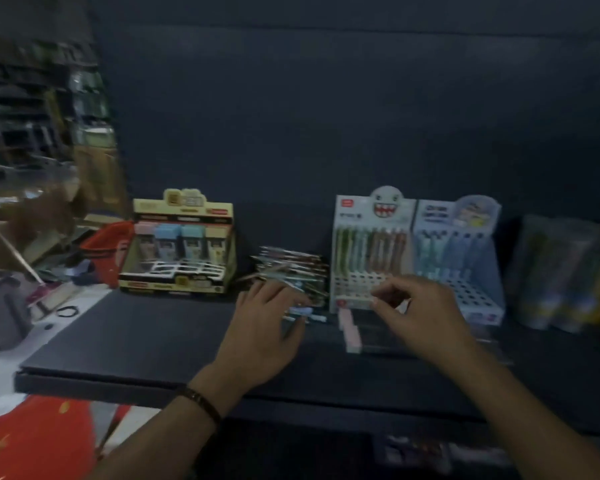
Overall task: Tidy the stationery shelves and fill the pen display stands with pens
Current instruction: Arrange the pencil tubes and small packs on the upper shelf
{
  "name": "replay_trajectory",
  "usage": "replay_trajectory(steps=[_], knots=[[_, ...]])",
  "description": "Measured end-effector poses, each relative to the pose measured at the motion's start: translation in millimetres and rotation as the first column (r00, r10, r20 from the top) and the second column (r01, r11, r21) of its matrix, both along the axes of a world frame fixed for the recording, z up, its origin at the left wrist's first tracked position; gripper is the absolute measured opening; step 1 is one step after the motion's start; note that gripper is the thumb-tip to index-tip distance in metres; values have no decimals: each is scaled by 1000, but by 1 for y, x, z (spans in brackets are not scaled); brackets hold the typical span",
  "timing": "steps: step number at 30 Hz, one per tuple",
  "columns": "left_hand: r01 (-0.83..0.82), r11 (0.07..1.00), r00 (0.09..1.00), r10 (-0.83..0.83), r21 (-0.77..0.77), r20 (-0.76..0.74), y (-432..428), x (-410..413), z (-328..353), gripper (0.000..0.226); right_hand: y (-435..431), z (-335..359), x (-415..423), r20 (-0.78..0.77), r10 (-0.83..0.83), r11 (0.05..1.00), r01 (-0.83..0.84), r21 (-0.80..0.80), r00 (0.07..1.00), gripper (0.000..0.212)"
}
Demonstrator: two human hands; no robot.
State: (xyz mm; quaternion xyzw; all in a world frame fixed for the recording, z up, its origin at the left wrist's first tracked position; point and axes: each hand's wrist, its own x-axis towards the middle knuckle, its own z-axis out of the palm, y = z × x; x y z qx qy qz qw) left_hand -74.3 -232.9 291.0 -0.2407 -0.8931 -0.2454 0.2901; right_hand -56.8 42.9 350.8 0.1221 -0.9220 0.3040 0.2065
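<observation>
The view is blurred by motion. My left hand (pixel 267 327) reaches over the dark shelf (pixel 146 344), its fingers spread above a few loose pens (pixel 303 312) lying flat. My right hand (pixel 418 315) hovers at the front edge of the white pen display stand (pixel 369 244), which has a toothy face on top and a back row of pens. Its thumb and forefinger are curled close together; whether they pinch anything is unclear. A blue pen display stand (pixel 465 261) stands just to the right, partly filled.
A pile of flat packets (pixel 291 268) sits behind my left hand. A yellow display box (pixel 181 247) stands further left, with a red basket (pixel 106 252) beyond it. A pink box (pixel 350 330) lies on the shelf. Bagged goods (pixel 561 271) fill the right end.
</observation>
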Motion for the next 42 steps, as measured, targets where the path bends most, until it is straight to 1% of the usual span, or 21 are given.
replay_trajectory(steps=[3, 5, 8, 11, 13, 15, 17, 22, 25, 27, 31, 33, 34, 35, 37, 38, 40, 41, 42], knots=[[148, 989, 989, -148, -22, 4, 61, 12, -1, 20, 45, -18, 22, -26, -104, 994, 102, -47, 994, 5], [181, 981, 984, -180, -66, 16, 88, 15, -5, 23, 66, -30, 31, -40, -127, 992, 126, -27, 991, 9], [162, 983, 986, -158, -86, 51, 108, 17, -11, 30, 84, -48, 34, -59, -102, 994, 105, 40, 993, 17], [115, 989, 990, -107, -88, 96, 112, 15, -19, 36, 83, -59, 29, -39, -36, 995, 40, 95, 999, 26], [100, 995, 985, -95, -30, 143, 108, 13, -22, 34, 80, -63, 27, -20, 8, 989, -5, 150, 1000, 35], [95, 995, 983, -96, 16, 158, 105, 12, -23, 30, 79, -67, 25, -12, 40, 974, -37, 223, 999, 43], [94, 995, 983, -97, 24, 156, 105, 11, -24, 28, 80, -71, 23, 23, 52, 972, -56, 228, 998, 45], [105, 995, 983, -103, -5, 151, 108, 14, -23, 21, 83, -74, 20, -8, 36, 983, -34, 178, 999, 37], [117, 993, 979, -114, -5, 171, 109, 17, -19, 14, 82, -74, 22, -57, 10, 988, -1, 154, 998, 24], [106, 993, 972, -113, 49, 204, 109, 19, -17, 15, 81, -74, 23, -77, -4, 992, 14, 129, 997, 17], [59, 972, 948, -126, 225, 294, 109, 23, -9, 24, 80, -64, 27, -65, -20, 997, 24, 71, 998, 9], [12, 929, 912, -163, 371, 377, 109, 22, -1, 29, 79, -58, 30, -27, -20, 998, 18, -54, 999, 6], [-5, 891, 892, -201, 454, 404, 108, 22, 2, 30, 76, -55, 32, -1, -13, 990, 12, -142, 1000, 10], [-8, 846, 875, -252, 533, 413, 109, 22, 6, 26, 73, -53, 34, 20, 4, 975, 1, -223, 1000, 14], [2, 774, 845, -340, 634, 412, 109, 25, 9, 8, 62, -46, 37, 45, 49, 941, -31, -337, 998, 16], [-6, 736, 823, -381, 677, 422, 109, 28, 10, 8, 55, -45, 38, 56, 69, 927, -44, -371, 996, 14], [-49, 624, 774, -470, 780, 425, 108, 30, 9, 16, 41, -42, 39, 74, 98, 911, -60, -407, 992, 11], [-55, 574, 760, -506, 817, 407, 106, 30, 8, 17, 35, -41, 38, 76, 110, 905, -68, -420, 991, 12], [-50, 544, 758, -526, 838, 386, 103, 28, 9, 17, 29, -39, 36, 81, 126, 899, -80, -430, 989, 13]])
